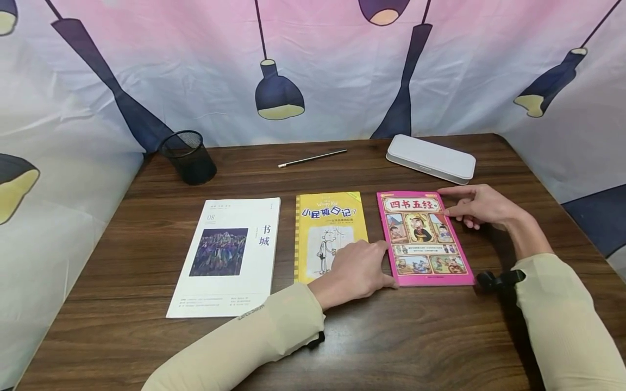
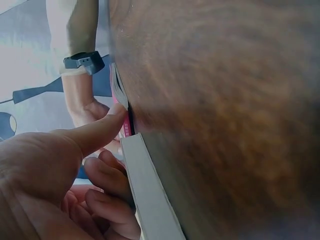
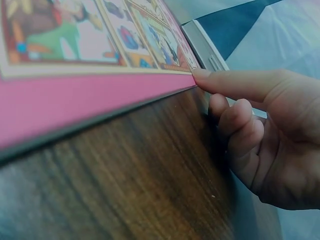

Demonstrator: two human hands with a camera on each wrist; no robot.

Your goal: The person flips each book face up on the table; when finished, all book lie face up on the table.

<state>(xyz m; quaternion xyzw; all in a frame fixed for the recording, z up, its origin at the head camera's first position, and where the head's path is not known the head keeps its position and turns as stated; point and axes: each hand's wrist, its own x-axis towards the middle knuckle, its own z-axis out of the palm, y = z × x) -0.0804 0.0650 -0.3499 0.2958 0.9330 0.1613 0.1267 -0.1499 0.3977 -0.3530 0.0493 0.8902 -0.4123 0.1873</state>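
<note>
A pink picture-covered book [image 1: 424,239] lies flat on the table between my two hands. My left hand [image 1: 359,271] reaches over the lower right part of a yellow book [image 1: 332,217]. Its thumb touches the pink book near the lower left corner, and its forefinger is at the left edge. In the left wrist view, the other fingers curl beside the yellow book's page edge [image 2: 150,190]. My right hand [image 1: 484,206] is at the pink book's upper right corner, forefinger stretched along the top and thumb against the right side. Its remaining fingers are bent in.
A white book [image 1: 225,293] with a dark picture lies on the left. Behind the books are a black mesh pen holder [image 1: 198,165], a pencil [image 1: 313,158] and a white case [image 1: 430,157]. A lamp-patterned cloth [image 1: 332,70] hangs behind the wooden table [image 1: 391,342].
</note>
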